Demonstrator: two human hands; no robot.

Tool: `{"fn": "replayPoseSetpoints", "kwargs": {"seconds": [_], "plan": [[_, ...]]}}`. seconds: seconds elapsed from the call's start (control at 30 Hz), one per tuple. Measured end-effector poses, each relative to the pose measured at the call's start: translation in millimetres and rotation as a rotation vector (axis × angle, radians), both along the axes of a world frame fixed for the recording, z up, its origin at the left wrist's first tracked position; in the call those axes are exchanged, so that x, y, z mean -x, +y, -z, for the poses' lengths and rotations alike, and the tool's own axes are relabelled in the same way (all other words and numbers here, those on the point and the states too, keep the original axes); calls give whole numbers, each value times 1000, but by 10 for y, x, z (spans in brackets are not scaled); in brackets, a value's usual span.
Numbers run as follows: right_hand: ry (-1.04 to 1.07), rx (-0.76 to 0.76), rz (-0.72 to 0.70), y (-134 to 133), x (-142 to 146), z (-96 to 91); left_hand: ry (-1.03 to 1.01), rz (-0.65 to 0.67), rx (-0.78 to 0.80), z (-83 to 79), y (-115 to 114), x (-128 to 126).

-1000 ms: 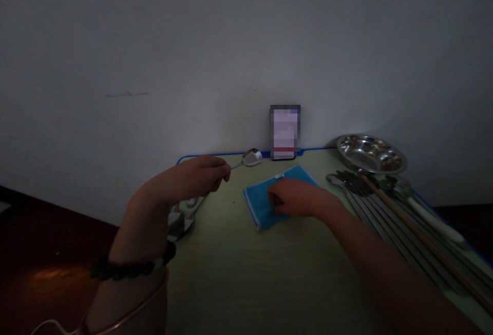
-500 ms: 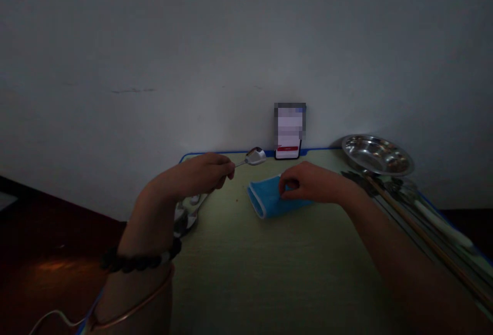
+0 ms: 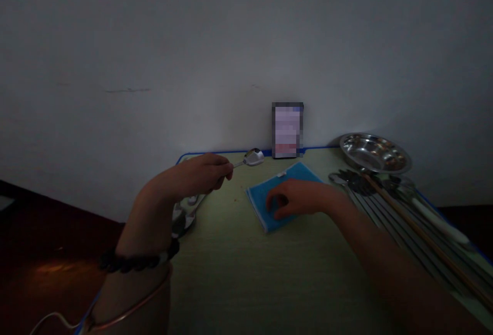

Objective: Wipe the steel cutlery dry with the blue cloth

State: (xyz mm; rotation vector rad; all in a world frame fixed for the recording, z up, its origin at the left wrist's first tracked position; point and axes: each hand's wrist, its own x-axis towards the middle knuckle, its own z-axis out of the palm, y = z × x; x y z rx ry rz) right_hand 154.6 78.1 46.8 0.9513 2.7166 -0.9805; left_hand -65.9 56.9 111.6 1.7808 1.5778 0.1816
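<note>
My left hand (image 3: 208, 173) pinches the thin handle of a metal spoon (image 3: 254, 157), whose bowl points right, held above the table. A blue cloth (image 3: 302, 172) with pale edging and a small white tag lies folded on the table. Over its middle rests my right hand (image 3: 295, 199), fingers curved, with a gap between thumb and forefinger. The fingertips are at the cloth's surface, and no cloth shows gathered between them. Under my left wrist several metal spoons (image 3: 188, 219) lie partly hidden.
A phone (image 3: 287, 130) leans on the wall (image 3: 215, 42) at the back of the blue-edged table (image 3: 231, 273). To the right sits a steel bowl (image 3: 375, 152). Several long-handled utensils (image 3: 385, 211), one with a wooden handle, lie beside my right forearm.
My right hand has moved down and left over the cloth. The cloth now lies flatter and more spread, its tag showing. My left hand keeps hold of the spoon, almost still.
</note>
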Motion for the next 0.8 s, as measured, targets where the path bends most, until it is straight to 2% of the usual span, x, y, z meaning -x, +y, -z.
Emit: {"fn": "replayPoseSetpoints", "kwargs": {"seconds": [0.1,0.17,0.23,0.33,0.37,0.43,0.53,0.63,0.73,0.8], "plan": [[-38,92,-49,1,-11,2,10,12,-8,3,2,4],[-50,114,-25,27,-76,-27,10,18,1,5,4,6],[-101,41,107,78,-189,-58,3,16,15,4,4,1],[-257,-227,434,178,-398,-67,-13,24,40,0,-1,-21],[-297,-254,479,207,-462,-61,-16,29,45,-1,-4,-30],[-374,-216,531,243,-556,-46,-15,43,42,-3,-11,-46],[-447,-141,561,241,-580,-35,12,81,21,-4,-21,-59],[-479,-141,559,209,-498,-36,42,116,26,-8,-30,-63],[-462,-109,507,195,-416,-31,55,111,32,-18,-36,-71],[-378,-45,426,201,-399,-30,44,100,44,-24,-39,-76]]}}
